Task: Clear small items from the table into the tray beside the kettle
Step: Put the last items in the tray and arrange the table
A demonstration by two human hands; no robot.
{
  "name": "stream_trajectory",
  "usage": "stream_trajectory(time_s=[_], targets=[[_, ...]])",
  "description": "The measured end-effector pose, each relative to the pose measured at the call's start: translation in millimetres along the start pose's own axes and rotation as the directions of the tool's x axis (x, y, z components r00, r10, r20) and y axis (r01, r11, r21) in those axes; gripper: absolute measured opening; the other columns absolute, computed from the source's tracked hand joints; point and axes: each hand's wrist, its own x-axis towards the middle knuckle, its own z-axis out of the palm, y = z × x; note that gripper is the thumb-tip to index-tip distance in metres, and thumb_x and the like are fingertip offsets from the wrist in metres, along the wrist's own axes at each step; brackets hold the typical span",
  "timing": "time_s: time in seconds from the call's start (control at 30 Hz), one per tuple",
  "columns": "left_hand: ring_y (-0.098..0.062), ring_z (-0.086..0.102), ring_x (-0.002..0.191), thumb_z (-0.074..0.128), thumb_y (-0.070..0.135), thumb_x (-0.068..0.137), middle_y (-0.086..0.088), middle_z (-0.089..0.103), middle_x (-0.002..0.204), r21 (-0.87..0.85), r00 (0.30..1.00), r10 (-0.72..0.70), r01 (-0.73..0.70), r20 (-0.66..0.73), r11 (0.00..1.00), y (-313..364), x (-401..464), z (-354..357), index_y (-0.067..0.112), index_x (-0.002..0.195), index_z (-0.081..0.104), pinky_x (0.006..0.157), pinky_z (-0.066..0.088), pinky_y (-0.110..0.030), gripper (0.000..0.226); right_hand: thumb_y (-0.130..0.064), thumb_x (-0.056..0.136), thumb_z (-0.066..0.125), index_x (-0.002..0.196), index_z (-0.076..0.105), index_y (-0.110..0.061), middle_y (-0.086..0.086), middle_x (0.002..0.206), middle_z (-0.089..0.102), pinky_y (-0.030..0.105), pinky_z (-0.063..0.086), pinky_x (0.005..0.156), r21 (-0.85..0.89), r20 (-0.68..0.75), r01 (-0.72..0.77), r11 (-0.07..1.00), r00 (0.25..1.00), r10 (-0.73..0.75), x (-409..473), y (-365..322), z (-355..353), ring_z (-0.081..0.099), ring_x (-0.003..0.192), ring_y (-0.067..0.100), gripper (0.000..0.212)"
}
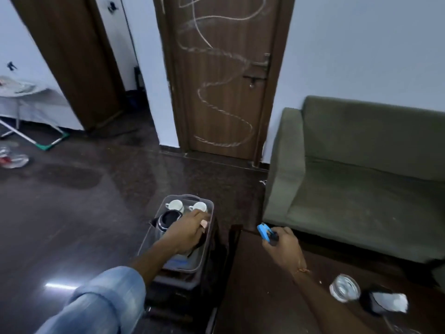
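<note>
A grey tray [209, 233] stands on a low dark stand left of the brown table [262, 290]. It holds a steel kettle [166, 222] and two white cups [175, 204] at its far end. My left hand [190, 231] is inside the tray beside the kettle, fingers closed on a small pale item [204, 223]. My right hand [280, 244] hovers over the table's far left corner, shut on a small blue and black object [264, 233]. A glass ashtray [344, 290] and a black and white item [385, 300] lie on the table at the right.
A green sofa [361, 179] stands right behind the table. A brown door [216, 75] faces me across the dark polished floor [72, 225]. A folding stand with cloth [29, 102] and shoes [12, 159] sit at the far left.
</note>
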Motion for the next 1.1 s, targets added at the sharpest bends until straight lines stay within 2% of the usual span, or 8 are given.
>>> stream_trajectory(time_s=[0.1,0.2,0.43,0.63,0.8,0.97,1.1], targets=[[-0.024,0.045,0.126,0.05,0.01,0.089,-0.002,0.048,0.139,-0.018,0.995,-0.094,0.093,-0.045,0.995,-47,-30,-15,0.02,0.137,0.049,0.105,0.04,-0.04,0.049,-0.034,0.075,0.067,0.107,0.066,-0.018,0.001,0.101,0.056,0.029,0.048,0.083,-0.027,0.084,0.081,0.996,0.993,-0.079,8,-49,27,0.059,0.094,0.02,0.036],[-0.023,0.045,0.125,0.05,0.009,0.09,0.001,0.046,0.14,-0.029,0.98,-0.184,0.183,-0.071,0.983,-75,-50,-21,0.019,0.137,0.049,0.103,0.043,-0.042,0.048,-0.03,0.077,0.068,0.111,0.066,-0.015,0.003,0.103,0.056,0.033,0.048,0.09,-0.048,0.151,0.177,0.983,0.974,-0.168,19,-84,49,0.058,0.098,0.022,0.037],[-0.023,0.043,0.126,0.045,0.011,0.093,-0.002,0.044,0.142,-0.021,0.969,-0.236,0.235,-0.078,0.972,-95,-61,-28,0.017,0.14,0.045,0.105,0.042,-0.039,0.047,-0.032,0.08,0.068,0.119,0.063,-0.016,0.005,0.113,0.056,0.037,0.048,0.095,-0.073,0.254,0.279,0.958,0.934,-0.252,53,-132,91,0.056,0.106,0.024,0.042],[-0.021,0.043,0.126,0.045,0.009,0.092,0.0,0.046,0.138,0.018,0.962,-0.261,0.263,-0.079,0.965,-103,-37,-42,0.02,0.138,0.045,0.1,0.045,-0.04,0.047,-0.033,0.081,0.069,0.123,0.062,-0.018,0.007,0.118,0.057,0.036,0.048,0.097,-0.098,0.301,0.277,0.956,0.924,-0.237,94,-141,108,0.056,0.108,0.022,0.045],[-0.02,0.042,0.125,0.047,0.012,0.095,0.003,0.047,0.136,0.011,0.964,-0.253,0.255,-0.079,0.967,-110,-10,-34,0.024,0.137,0.046,0.101,0.044,-0.037,0.044,-0.036,0.082,0.067,0.125,0.061,-0.019,0.006,0.119,0.059,0.034,0.05,0.094,-0.194,0.361,0.296,0.935,0.908,-0.213,122,-134,123,0.058,0.107,0.021,0.046],[-0.025,0.044,0.124,0.051,0.013,0.093,-0.001,0.049,0.139,-0.006,0.975,-0.218,0.218,-0.051,0.976,-125,15,-11,0.021,0.138,0.045,0.107,0.038,-0.035,0.046,-0.038,0.082,0.067,0.12,0.063,-0.013,0.011,0.117,0.061,0.035,0.052,0.091,-0.255,0.424,0.27,0.929,0.894,-0.144,146,-128,152,0.06,0.106,0.025,0.046],[-0.022,0.045,0.124,0.05,0.018,0.096,0.001,0.051,0.135,-0.015,0.979,-0.198,0.198,-0.043,0.98,-149,33,6,0.021,0.134,0.049,0.108,0.036,-0.034,0.038,-0.042,0.081,0.065,0.111,0.066,-0.012,0.012,0.112,0.063,0.035,0.053,0.086,-0.317,0.436,0.23,0.92,0.897,-0.074,160,-126,178,0.061,0.103,0.029,0.043]])
